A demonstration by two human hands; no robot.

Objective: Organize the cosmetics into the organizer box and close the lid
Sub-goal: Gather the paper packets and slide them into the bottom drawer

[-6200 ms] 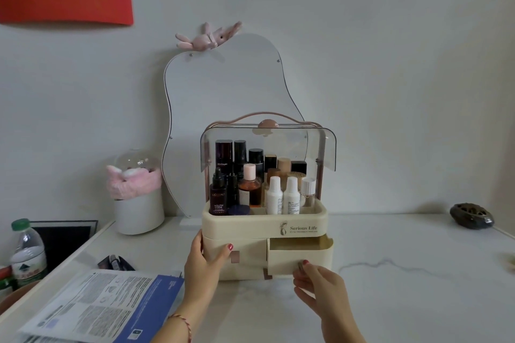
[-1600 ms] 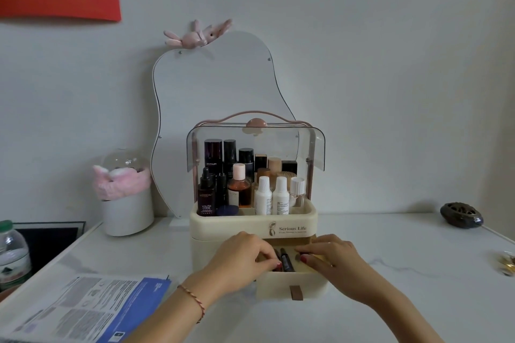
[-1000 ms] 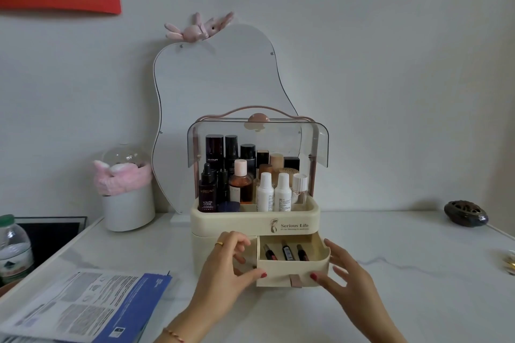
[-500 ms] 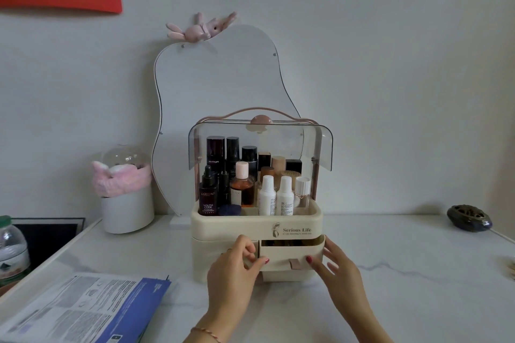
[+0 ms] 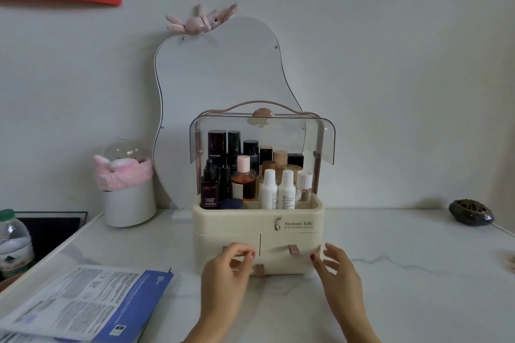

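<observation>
A cream organizer box (image 5: 223, 224) stands mid-table, its top tray filled with several cosmetic bottles (image 5: 269, 189). The clear smoky lid (image 5: 284, 136) is swung up above them, under a pink handle. Both front drawers sit flush; the right drawer (image 5: 289, 242) has a pink pull tab. My left hand (image 5: 227, 273) hovers in front of the left drawer, fingers loosely curled and holding nothing. My right hand (image 5: 337, 267) is at the box's lower right corner, fingers spread and empty.
A wavy mirror (image 5: 220, 78) leans on the wall behind the box. A white jar with a pink headband (image 5: 128, 189) stands at left, a water bottle (image 5: 14, 242) at far left, a blue-and-white leaflet (image 5: 83, 303) at front left, a dark ornament (image 5: 471, 211) at right.
The right drawer, open with lipsticks inside a second ago, has been pushed shut. Both hands have drawn slightly back from the drawer front.
</observation>
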